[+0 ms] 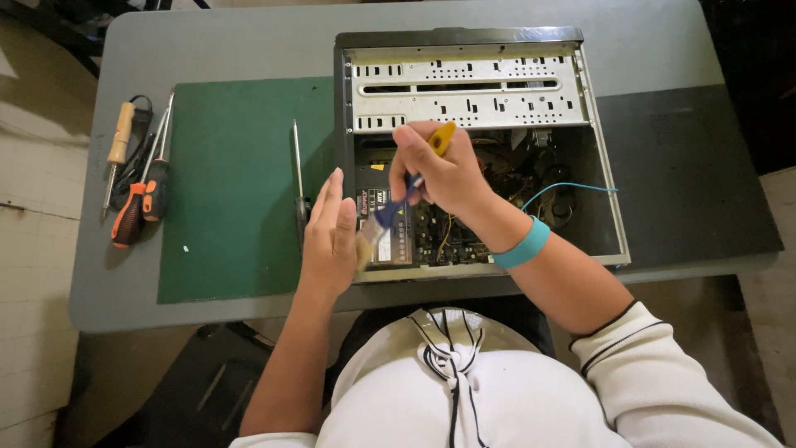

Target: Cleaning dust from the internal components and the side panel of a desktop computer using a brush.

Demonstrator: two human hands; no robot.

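Note:
An open computer case (473,83) lies flat on a grey table (124,282), its circuit board and cables exposed. My right hand (439,170) grips a brush (396,203) with a yellow-tipped blue handle, its bristles down near the case's front left corner. A teal band (522,246) circles that wrist. My left hand (329,236) rests flat with fingers apart at the case's left edge, beside the bristles, holding nothing.
A green mat (232,191) covers the table left of the case, a dark mat (688,174) lies to the right. A thin screwdriver (297,166) lies by the case. A soldering iron (118,145) and orange-handled screwdrivers (141,203) sit at far left.

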